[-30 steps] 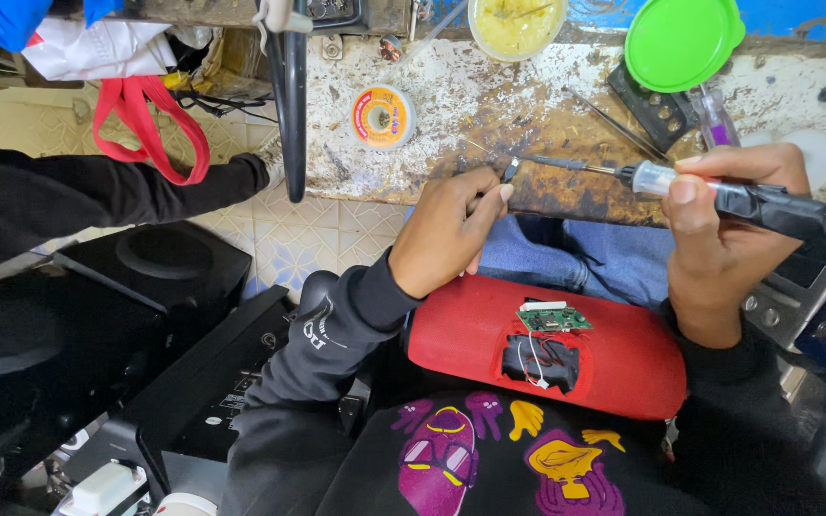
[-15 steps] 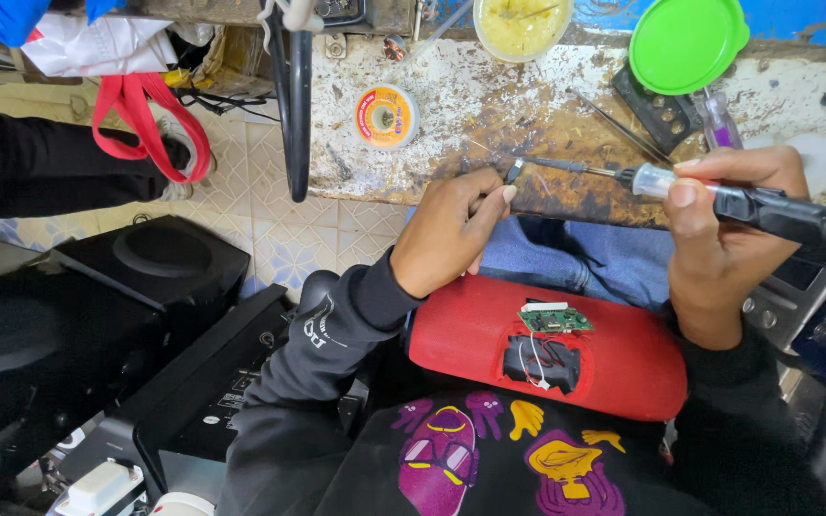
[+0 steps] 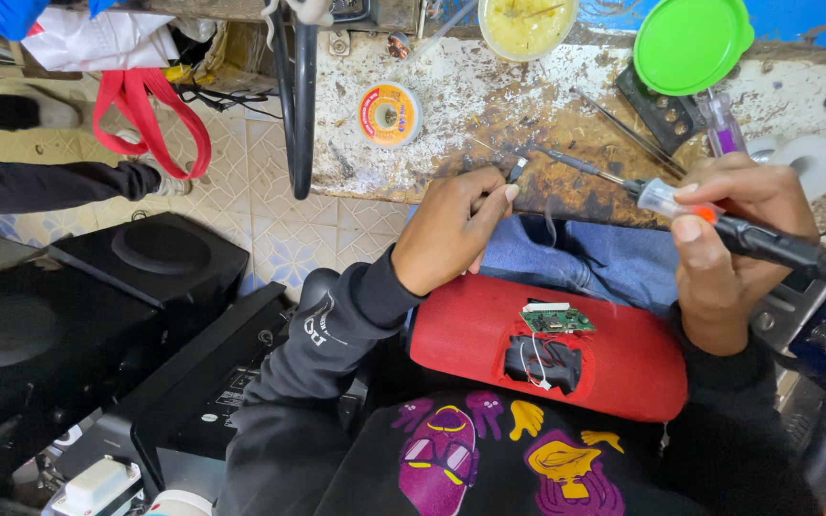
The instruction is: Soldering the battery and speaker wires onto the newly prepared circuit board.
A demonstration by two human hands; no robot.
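1. Right now your right hand [image 3: 733, 239] is clamped around the black handle of a soldering iron [image 3: 719, 222], thumb and forefinger pinching near its clear collar, and the thin metal tip reaches leftward over the worktop [image 3: 489, 105].
2. Your left hand [image 3: 456, 225] has its fingers drawn together, pinching a small dark part [image 3: 516, 170] at the worktop's front edge, right where the iron's tip ends; a faint wisp of smoke rises just below that spot.
3. Below both hands, the red speaker [image 3: 470, 334] lies across your lap, its side opened, with a small green circuit board [image 3: 556, 320] and thin white wires showing in the dark opening.
4. Above your left hand on the worktop sits a yellow solder spool [image 3: 389, 113].
5. Further back from the speaker stand a bowl of yellowish paste [image 3: 526, 24] and a round green lid [image 3: 692, 43], with tweezers [image 3: 628, 129] lying between the lid and the iron.
6. Left of the speaker, on the tiled floor, are black loudspeaker boxes [image 3: 145, 277], and beyond them another person's dark sleeve [image 3: 40, 182] and a red strap [image 3: 136, 110].
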